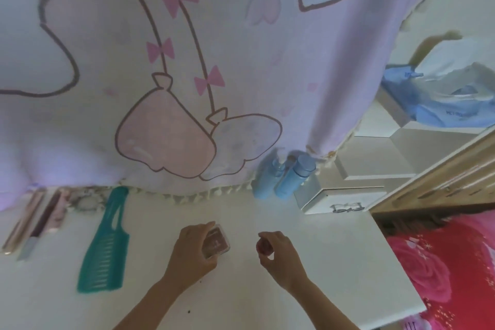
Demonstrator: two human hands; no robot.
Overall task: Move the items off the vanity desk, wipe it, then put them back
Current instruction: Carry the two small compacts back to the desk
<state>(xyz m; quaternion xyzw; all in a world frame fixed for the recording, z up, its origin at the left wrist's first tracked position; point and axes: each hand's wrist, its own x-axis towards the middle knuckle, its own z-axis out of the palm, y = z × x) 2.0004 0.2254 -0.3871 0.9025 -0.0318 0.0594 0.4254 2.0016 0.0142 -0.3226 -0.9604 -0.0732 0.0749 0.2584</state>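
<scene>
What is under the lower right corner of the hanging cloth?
Two blue bottles stand there on the white desk. The cloth covers the top of the left one, and anything further behind it is hidden.

A pale lilac cloth [241, 61] printed with pink bows and outlined cartoon shapes hangs before me, its fringed hem reaching the back of my white bench [308, 262]. To my right, white stepped drawer boxes [375, 163] stand at the bench's far corner. A light wooden frame [442, 177] runs beside them, and below it lies red bedding [442, 262] with pink roses. The light is soft and dim.
</scene>
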